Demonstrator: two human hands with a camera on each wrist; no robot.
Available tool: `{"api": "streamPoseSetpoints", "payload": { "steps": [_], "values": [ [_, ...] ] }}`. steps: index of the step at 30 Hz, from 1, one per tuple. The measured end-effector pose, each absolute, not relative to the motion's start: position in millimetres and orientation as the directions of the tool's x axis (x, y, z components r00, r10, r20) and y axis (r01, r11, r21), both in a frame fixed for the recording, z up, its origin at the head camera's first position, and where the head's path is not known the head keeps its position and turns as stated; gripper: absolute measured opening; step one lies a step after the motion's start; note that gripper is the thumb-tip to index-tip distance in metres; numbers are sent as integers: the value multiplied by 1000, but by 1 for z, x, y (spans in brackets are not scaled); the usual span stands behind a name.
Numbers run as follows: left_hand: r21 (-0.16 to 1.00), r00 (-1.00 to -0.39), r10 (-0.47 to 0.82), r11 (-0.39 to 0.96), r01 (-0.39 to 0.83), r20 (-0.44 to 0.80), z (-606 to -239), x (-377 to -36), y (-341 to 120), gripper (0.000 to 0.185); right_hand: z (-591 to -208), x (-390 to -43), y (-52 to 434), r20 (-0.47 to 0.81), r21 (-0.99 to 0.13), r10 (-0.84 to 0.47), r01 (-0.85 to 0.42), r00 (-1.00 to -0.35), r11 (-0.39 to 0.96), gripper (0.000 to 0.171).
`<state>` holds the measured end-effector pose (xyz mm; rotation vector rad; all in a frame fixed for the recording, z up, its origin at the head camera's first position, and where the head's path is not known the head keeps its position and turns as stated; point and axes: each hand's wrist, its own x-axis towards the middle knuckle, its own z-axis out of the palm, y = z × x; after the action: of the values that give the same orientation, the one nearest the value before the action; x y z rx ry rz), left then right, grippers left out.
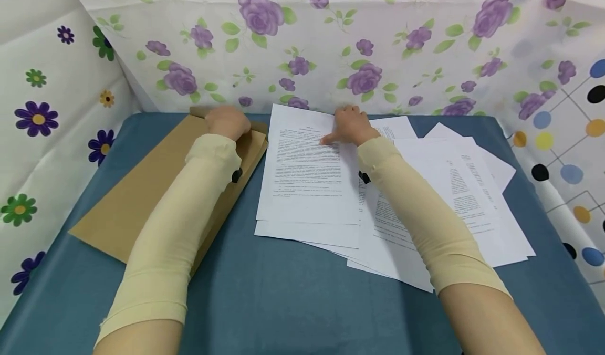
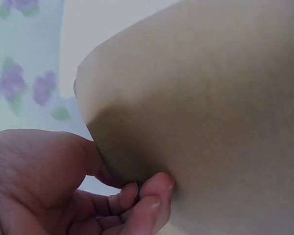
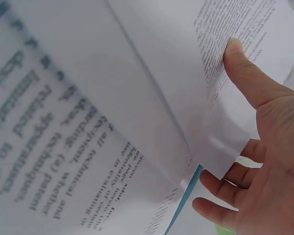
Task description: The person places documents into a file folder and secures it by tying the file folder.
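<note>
At the left lies a brown paper envelope (image 1: 146, 181), slanted on the table. My left hand (image 1: 228, 123) is at its far end and pinches the edge. In the left wrist view, the thumb goes behind the brown paper (image 2: 220, 122) while curled fingertips (image 2: 159, 191) meet it in front. Right of the envelope, a printed sheet (image 1: 307, 187) tops a small stack. My right hand (image 1: 352, 125) grips its far right corner. The right wrist view has the thumb (image 3: 242, 66) flat on the print, with the other fingers bent under the sheet's edge.
More printed papers (image 1: 472, 197) spread in an overlapping fan to the right, partly under my right forearm. A blue cloth (image 1: 302, 302) covers the table. Behind it hangs a flowered white curtain (image 1: 302, 40), close to the table's far edge.
</note>
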<state>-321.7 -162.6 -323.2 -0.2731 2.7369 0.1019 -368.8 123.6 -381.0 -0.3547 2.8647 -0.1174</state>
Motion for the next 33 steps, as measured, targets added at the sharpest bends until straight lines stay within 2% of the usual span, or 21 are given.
{"api": "streamPoseSetpoints", "payload": {
  "steps": [7, 14, 21, 33],
  "values": [
    [105, -940, -134, 979, -175, -313, -320, -299, -143, 38, -383, -372, 124, -264, -168, -207, -167, -942, 972, 103],
    [71, -969, -42, 996, -60, -242, -321, -278, -133, 27, -382, -369, 124, -264, -187, -200, -153, -944, 970, 106],
    [5, -986, 84, 996, 84, -147, -321, -251, -122, 25, -383, -366, 125, -261, -198, -190, -140, -947, 970, 106],
    [82, -972, 233, 970, 230, -21, -324, -210, -114, 22, -383, -366, 124, -254, -210, -192, -139, -948, 968, 104]
  ]
}}
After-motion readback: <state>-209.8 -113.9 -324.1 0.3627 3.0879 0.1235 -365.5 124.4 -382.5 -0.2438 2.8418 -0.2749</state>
